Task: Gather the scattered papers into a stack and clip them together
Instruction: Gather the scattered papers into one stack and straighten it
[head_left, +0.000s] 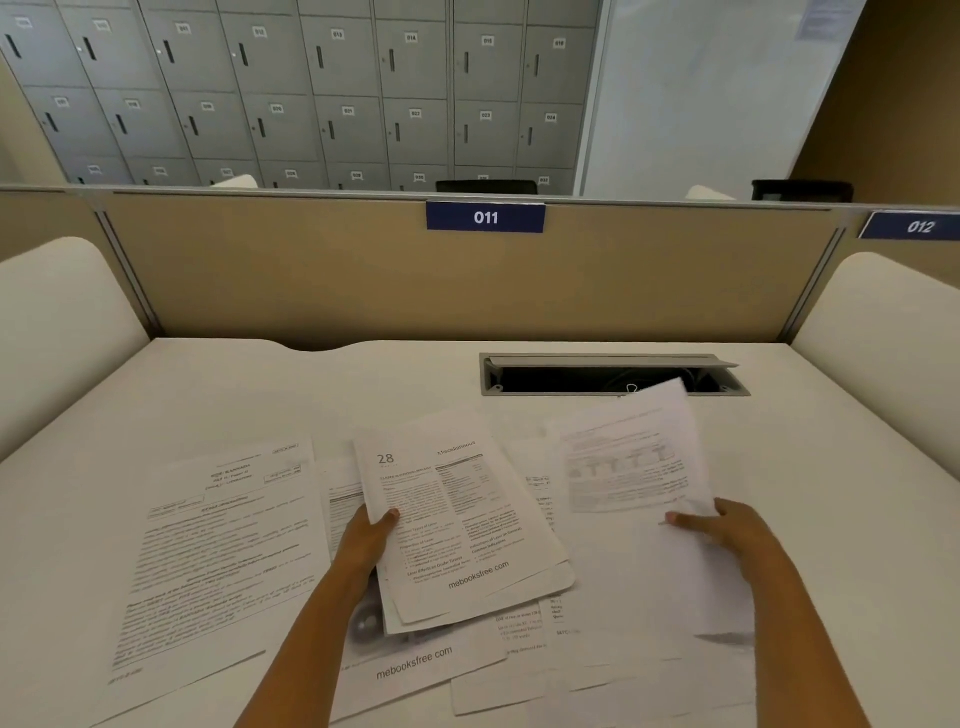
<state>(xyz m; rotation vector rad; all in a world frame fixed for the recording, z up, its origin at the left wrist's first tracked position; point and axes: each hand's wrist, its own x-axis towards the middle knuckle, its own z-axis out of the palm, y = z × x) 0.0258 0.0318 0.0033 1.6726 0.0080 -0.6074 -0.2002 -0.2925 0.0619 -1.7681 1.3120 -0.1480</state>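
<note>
Printed white papers lie scattered over the white desk (218, 384). My left hand (366, 540) grips a small stack of sheets (457, 519), headed "28", by its left edge, thumb on top, raised a little above the desk. My right hand (722, 527) holds a single blurred sheet (628, 457) lifted off the desk at the right. A large text page (218, 551) lies flat at the left. More sheets (431, 660) lie under my hands near the front edge. No clip can be made out with certainty.
An open cable slot (613, 376) is set in the desk behind the right sheet. A beige partition (363, 280) with a blue "011" label (485, 217) closes the back. White side panels flank the desk. Grey lockers stand beyond.
</note>
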